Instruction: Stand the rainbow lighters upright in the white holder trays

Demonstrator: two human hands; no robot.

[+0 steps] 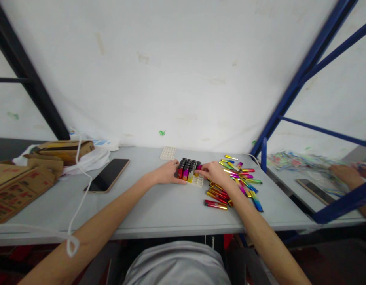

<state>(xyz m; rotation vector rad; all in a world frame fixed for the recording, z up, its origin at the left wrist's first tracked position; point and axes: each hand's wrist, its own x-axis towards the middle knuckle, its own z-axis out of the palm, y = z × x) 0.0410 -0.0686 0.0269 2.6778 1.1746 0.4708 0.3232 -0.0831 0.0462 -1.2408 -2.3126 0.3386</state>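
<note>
Metallic-coloured lighters (pixel 185 171) with black tops stand upright in rows in a cream tray (pixel 198 180) of small pockets. My left hand (pixel 169 173) is curled against the left side of this block, thumb at the front corner and fingers behind, gripping the tray. At the block's right side, the fingers of my right hand (pixel 212 171) are pinched around a lighter (pixel 198 171), mostly hidden by the fingers. Empty pockets show at the tray's front right. Under and beyond my right forearm lies a loose pile of shiny lighters (pixel 243 178) in several colours.
A second cream tray (pixel 168 153) lies near the wall. To the left are a phone (pixel 108 175), a white cable (pixel 82 198) and cardboard boxes (pixel 25 186). A blue metal frame (pixel 289 87) stands right; beyond it, another person's hand (pixel 346 174) is over wrappers near a phone (pixel 315 191).
</note>
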